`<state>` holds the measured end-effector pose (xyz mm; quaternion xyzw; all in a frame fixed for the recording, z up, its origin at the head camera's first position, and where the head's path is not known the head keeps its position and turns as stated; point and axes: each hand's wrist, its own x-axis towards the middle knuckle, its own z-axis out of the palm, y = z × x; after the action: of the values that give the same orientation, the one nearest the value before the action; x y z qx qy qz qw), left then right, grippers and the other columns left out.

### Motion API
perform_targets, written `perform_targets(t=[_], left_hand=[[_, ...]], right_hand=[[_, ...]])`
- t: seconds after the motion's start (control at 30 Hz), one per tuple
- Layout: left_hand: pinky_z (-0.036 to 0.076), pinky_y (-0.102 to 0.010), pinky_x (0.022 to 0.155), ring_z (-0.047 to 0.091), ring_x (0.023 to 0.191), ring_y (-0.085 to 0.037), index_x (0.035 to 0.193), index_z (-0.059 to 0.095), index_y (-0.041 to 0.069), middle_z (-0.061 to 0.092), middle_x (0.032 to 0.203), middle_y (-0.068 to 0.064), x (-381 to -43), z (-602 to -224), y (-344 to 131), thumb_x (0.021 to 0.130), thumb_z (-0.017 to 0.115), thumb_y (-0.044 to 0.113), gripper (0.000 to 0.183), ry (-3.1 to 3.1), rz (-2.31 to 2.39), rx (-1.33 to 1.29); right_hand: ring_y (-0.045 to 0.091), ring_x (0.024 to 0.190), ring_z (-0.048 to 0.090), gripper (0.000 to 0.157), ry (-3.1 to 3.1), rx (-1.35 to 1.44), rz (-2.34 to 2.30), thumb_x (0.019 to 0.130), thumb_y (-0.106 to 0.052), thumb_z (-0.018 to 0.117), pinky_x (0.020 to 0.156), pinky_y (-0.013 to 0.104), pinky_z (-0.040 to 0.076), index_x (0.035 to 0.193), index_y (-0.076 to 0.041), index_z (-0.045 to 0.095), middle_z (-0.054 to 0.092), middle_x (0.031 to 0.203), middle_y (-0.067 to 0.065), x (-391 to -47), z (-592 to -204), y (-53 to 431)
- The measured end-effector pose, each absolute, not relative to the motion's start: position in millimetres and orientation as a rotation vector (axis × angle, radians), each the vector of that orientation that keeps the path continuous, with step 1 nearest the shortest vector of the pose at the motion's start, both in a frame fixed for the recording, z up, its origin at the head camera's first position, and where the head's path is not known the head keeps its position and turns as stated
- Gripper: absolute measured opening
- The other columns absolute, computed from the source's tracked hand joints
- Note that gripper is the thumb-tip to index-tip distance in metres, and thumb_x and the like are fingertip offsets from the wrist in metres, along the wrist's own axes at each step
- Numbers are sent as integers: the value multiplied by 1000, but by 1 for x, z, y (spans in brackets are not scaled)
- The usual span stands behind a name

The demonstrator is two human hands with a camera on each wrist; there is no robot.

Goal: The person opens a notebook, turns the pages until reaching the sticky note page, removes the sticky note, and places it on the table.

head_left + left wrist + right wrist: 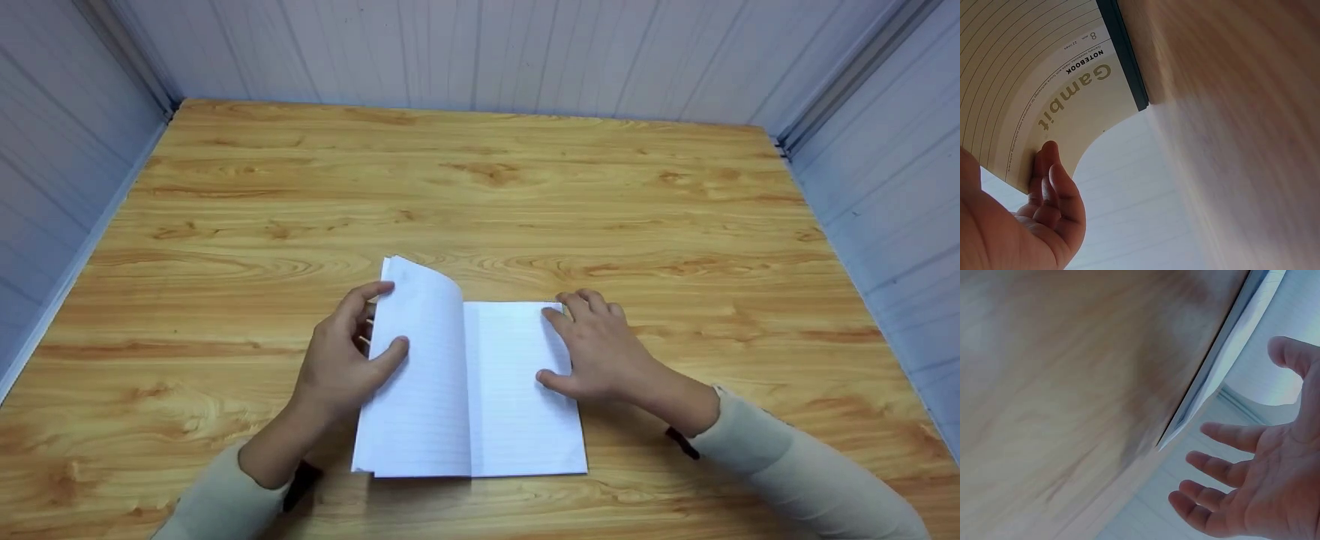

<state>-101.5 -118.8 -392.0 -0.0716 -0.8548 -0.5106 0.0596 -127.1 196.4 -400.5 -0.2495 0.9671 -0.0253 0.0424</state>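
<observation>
A lined notebook (517,420) lies spread on the table, its right page flat. The left cover and leaves (420,390) stand raised and curve up from the spine. My left hand (337,367) grips their outer edge, thumb on the page and fingers behind. In the left wrist view, the cover (1089,90) bears the words "Gambit" and "NOTEBOOK", with a dark spine strip (1123,53) beside it. My right hand (606,351) is spread over the right page's outer edge, thumb and index finger above the paper. Its loosely bent fingers (1230,436) hold nothing in the right wrist view.
The wood-grain table (480,202) extends beyond the notebook to a pale panelled back wall (472,52). Similar panels (52,165) flank it on both sides. Dark straps (304,484) show at the sleeve cuffs.
</observation>
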Motion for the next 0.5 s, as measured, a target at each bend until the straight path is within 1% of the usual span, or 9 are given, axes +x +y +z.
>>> perform_targets(t=[0.17, 0.5], left_hand=[[47, -24, 54, 55, 58, -15, 130, 53, 14, 69, 82, -3, -101, -392, -119, 77, 73, 6, 58, -2578, -1554, -217], [46, -23, 54, 55, 58, -13, 131, 53, 12, 69, 82, -1, -102, -392, -119, 77, 72, 6, 58, -2568, -1557, -224]], right_hand=[[43, 136, 32, 89, 2943, -701, -4, 76, -64, 60, 99, 59, 35, 140, -3, 47, 40, 145, 21, -131, -404, 201], [44, 138, 27, 92, 2903, -685, 34, 76, -63, 60, 102, 59, 35, 141, 0, 44, 37, 148, 22, -135, -406, 203]])
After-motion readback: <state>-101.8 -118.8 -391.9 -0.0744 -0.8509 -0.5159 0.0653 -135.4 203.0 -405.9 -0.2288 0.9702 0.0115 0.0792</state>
